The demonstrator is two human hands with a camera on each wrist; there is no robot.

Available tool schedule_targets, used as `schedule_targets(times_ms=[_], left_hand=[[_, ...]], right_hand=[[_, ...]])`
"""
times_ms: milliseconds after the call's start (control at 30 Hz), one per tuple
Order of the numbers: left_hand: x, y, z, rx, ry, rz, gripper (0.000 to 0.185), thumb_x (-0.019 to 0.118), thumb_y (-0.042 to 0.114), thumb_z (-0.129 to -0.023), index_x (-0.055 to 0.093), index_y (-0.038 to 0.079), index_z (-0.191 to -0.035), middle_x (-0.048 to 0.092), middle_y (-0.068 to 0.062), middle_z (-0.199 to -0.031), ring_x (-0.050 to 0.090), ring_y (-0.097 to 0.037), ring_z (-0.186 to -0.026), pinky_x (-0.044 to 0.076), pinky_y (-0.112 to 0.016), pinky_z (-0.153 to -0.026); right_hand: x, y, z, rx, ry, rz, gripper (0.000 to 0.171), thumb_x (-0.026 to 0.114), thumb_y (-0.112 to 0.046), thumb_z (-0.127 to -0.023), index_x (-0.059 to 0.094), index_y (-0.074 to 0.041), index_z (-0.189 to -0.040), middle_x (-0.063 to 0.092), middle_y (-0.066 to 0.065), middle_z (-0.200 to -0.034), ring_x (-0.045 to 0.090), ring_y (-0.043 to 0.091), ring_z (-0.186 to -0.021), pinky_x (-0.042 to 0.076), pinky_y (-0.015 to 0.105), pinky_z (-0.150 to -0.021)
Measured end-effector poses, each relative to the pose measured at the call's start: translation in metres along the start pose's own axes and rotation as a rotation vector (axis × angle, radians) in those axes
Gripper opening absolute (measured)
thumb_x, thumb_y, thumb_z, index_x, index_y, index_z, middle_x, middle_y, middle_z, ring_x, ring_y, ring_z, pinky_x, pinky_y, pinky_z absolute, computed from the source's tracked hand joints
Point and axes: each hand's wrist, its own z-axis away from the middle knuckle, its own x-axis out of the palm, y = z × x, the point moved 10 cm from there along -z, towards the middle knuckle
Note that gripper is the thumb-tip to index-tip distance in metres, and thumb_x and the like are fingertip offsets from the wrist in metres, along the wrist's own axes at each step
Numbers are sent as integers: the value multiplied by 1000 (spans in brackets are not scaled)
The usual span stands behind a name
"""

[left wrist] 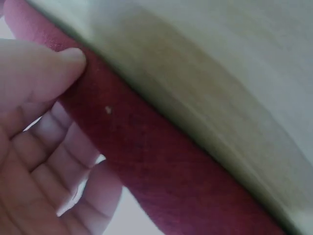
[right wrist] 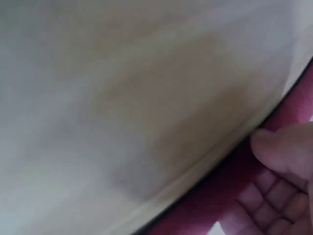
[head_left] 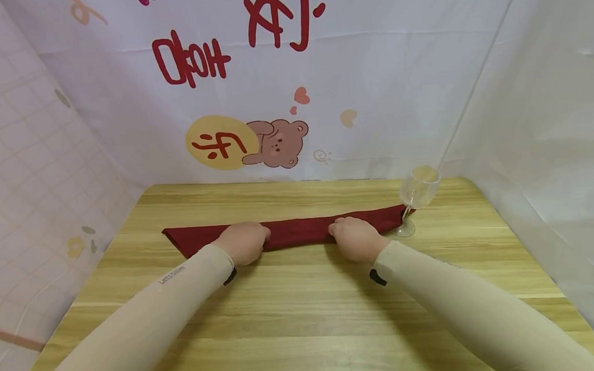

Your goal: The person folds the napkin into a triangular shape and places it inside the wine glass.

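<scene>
Both hands, left hand [head_left: 243, 241] and right hand [head_left: 354, 237], pinch the red napkin [head_left: 299, 230].

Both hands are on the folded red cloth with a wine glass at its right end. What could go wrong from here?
The wine glass stands at the red cloth's right tip; tugging might tip it. The left hand and right hand grip only the near edge, so the fold may slip.

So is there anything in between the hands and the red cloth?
No. Both the left hand and the right hand already rest on the red cloth. The wine glass stands off at its right end.
</scene>
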Motion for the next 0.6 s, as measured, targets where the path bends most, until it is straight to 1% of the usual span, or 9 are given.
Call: schedule_targets(times_ms=[133, 200, 300, 367, 433, 500, 600], left_hand=[[5, -12, 1, -16, -102, 101, 22, 61, 11, -105, 74, 11, -123, 75, -4, -122, 68, -24, -122, 55, -43, -106], [7, -19, 1, -25, -148, 152, 23, 61, 13, -105, 73, 10, -124, 73, -5, -125, 66, -24, -124, 53, -44, -109], [10, -30, 0, -31, -191, 208, 22, 59, 14, -107, 73, 10, -123, 72, -4, -125, 64, -21, -120, 51, -45, -109], [11, -35, -2, -31, -210, 225, 22, 58, 16, -107, 73, 10, -122, 72, -5, -124, 64, -20, -117, 51, -45, -108], [12, -39, -4, -38, -220, 235, 22, 58, 18, -108, 73, 10, -122, 72, -4, -124, 63, -20, -116, 51, -45, -108], [12, -42, -7, -45, -221, 241, 23, 58, 18, -108, 74, 10, -121, 72, -4, -123, 64, -20, -115, 51, -45, -108], [10, -44, -9, -66, -199, 240, 20, 61, 19, -107, 74, 10, -118, 73, -3, -118, 64, -19, -110, 52, -44, -105]], right_hand=[[7, -1, -1, -1, 5, -23, 17, 59, 2, -101, 72, -9, -104, 75, 7, -106, 72, 29, -105, 60, 44, -92], [9, -2, -1, 4, -8, -64, 18, 59, 2, -101, 72, -8, -108, 75, 9, -110, 72, 30, -108, 60, 45, -95], [8, -1, -2, 27, -19, -145, 23, 59, 4, -98, 71, -5, -116, 75, 11, -116, 72, 31, -112, 59, 45, -97], [7, 1, -3, 52, -24, -207, 27, 59, 5, -96, 68, -3, -120, 75, 12, -116, 73, 30, -109, 59, 45, -97], [7, 5, -5, 71, -17, -242, 27, 58, 5, -96, 65, -4, -120, 75, 11, -113, 73, 27, -105, 59, 43, -95], [6, 8, -7, 84, -2, -262, 23, 58, 4, -96, 63, -7, -116, 74, 9, -106, 72, 24, -98, 59, 41, -91], [6, 11, -10, 97, 26, -252, 17, 58, 3, -97, 61, -9, -108, 68, 5, -97, 66, 21, -89, 57, 39, -84]])
